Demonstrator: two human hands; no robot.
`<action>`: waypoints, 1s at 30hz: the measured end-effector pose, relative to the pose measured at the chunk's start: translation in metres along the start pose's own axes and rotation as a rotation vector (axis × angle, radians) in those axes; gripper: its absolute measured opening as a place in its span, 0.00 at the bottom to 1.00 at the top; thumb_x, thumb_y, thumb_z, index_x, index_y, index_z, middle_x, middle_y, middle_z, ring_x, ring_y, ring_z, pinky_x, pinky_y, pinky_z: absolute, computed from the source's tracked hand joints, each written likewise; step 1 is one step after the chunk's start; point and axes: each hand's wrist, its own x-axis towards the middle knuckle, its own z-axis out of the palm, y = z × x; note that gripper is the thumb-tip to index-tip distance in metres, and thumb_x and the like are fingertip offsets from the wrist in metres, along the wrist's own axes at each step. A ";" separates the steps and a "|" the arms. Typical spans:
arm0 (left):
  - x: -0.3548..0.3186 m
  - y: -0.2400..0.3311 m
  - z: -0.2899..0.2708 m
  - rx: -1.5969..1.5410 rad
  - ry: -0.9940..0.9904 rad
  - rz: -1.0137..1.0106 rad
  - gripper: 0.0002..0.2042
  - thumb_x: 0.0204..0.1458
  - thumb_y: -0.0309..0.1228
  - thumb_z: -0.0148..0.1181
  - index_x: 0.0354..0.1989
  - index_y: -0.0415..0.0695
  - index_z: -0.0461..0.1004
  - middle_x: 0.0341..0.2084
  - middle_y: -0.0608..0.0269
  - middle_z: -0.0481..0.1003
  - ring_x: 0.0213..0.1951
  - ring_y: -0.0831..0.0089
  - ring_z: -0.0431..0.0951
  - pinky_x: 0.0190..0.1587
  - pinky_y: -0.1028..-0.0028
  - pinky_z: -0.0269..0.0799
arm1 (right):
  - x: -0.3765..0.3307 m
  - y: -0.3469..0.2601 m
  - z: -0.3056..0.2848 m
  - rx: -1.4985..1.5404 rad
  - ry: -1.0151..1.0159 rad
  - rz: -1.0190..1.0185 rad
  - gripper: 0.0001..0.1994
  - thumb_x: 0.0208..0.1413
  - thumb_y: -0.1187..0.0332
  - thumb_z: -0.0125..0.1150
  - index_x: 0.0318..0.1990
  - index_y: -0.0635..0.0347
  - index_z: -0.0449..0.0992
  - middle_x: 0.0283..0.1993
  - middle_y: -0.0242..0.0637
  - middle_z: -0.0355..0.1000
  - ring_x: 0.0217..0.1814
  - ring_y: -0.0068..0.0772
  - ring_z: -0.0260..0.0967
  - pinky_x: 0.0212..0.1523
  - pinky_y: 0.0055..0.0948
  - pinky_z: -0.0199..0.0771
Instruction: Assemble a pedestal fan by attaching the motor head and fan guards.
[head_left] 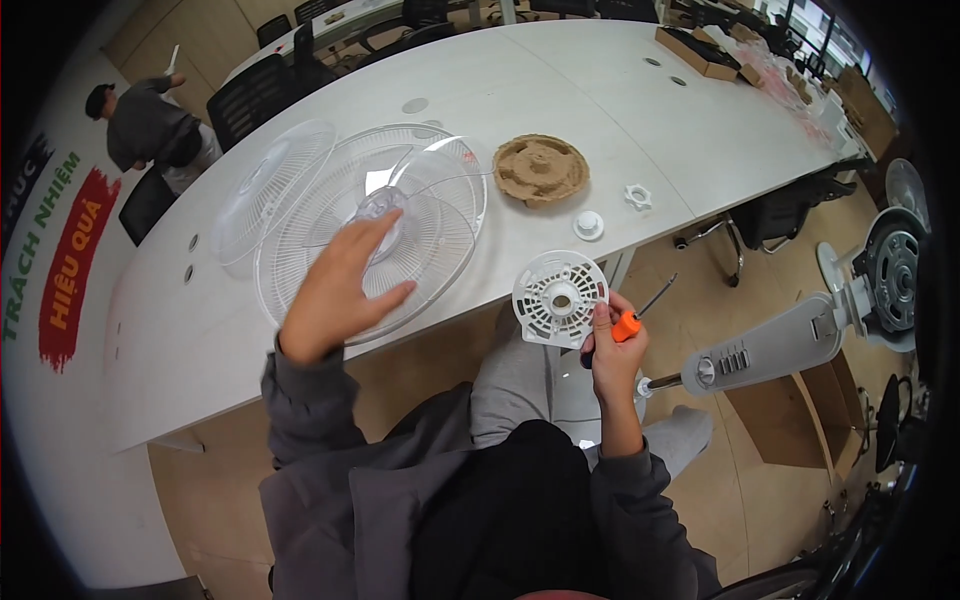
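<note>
1. Plainly seated at the near long edge of a white desk [560, 90], legs and grey sleeves below.
2. Left hand [340, 290] — laid flat on the clear plastic fan guard [440, 230], fingers spread and apart, clamped on nothing; lies at the desk's near edge, partly overhanging it.
3. Clear fan blade [400, 190] resting on top of that guard, hub just past the left fingertips.
4. Second clear guard [270, 185] overlapping behind, toward the desk's left end.
5. Right hand [615, 345] — closed around an orange-handled screwdriver [630, 320] and pinching the rim of a white round slotted motor cover [560, 297], both held off the desk, just beyond its near edge, above the lap.
6. Brown moulded pulp packing piece [540, 168] near the desk's middle, just right of the guards.
7. White round cap [588, 225] and white lobed nut [638, 196] side by side near the near edge, apart from each other.
8. Grey fan stand with its motor [800, 335] off the desk to the right, near the right hand.
9. Cardboard boxes [700, 50] at the far right corner.
10. Another person [150, 125] in a chair past the desk's left end.
</note>
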 end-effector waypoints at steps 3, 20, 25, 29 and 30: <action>0.039 -0.065 0.010 0.163 -0.194 -0.199 0.48 0.39 0.43 0.73 0.72 0.46 0.57 0.64 0.35 0.61 0.60 0.42 0.70 0.64 0.59 0.65 | 0.000 0.009 0.011 0.043 0.015 0.035 0.16 0.66 0.66 0.60 0.54 0.71 0.73 0.30 0.31 0.73 0.18 0.13 0.63 0.16 0.16 0.61; 0.038 -0.056 -0.037 -0.593 0.106 -0.394 0.42 0.34 0.34 0.72 0.66 0.50 0.65 0.54 0.52 0.67 0.50 0.58 0.76 0.53 0.65 0.74 | 0.002 0.023 0.012 0.132 -0.019 0.122 0.15 0.64 0.68 0.63 0.51 0.72 0.73 0.31 0.33 0.74 0.17 0.14 0.63 0.18 0.16 0.61; -0.068 -0.063 -0.151 -0.725 0.695 -0.273 0.40 0.43 0.34 0.66 0.69 0.42 0.60 0.57 0.50 0.67 0.48 0.59 0.79 0.58 0.65 0.73 | 0.001 0.030 0.014 0.144 -0.028 0.125 0.14 0.63 0.68 0.63 0.50 0.71 0.74 0.31 0.33 0.73 0.17 0.14 0.63 0.18 0.16 0.62; -0.161 -0.117 -0.184 -0.177 1.053 -0.673 0.40 0.38 0.33 0.70 0.66 0.38 0.66 0.55 0.49 0.72 0.49 0.60 0.79 0.57 0.66 0.71 | 0.002 0.036 0.018 0.154 -0.007 0.164 0.14 0.63 0.69 0.63 0.50 0.71 0.74 0.31 0.33 0.73 0.17 0.14 0.63 0.17 0.16 0.62; -0.178 -0.135 -0.181 0.017 1.005 -0.777 0.42 0.34 0.34 0.72 0.65 0.40 0.68 0.54 0.49 0.72 0.49 0.58 0.78 0.56 0.66 0.72 | 0.002 0.038 0.019 0.153 -0.031 0.157 0.14 0.63 0.69 0.63 0.50 0.71 0.74 0.31 0.33 0.73 0.17 0.14 0.63 0.17 0.16 0.62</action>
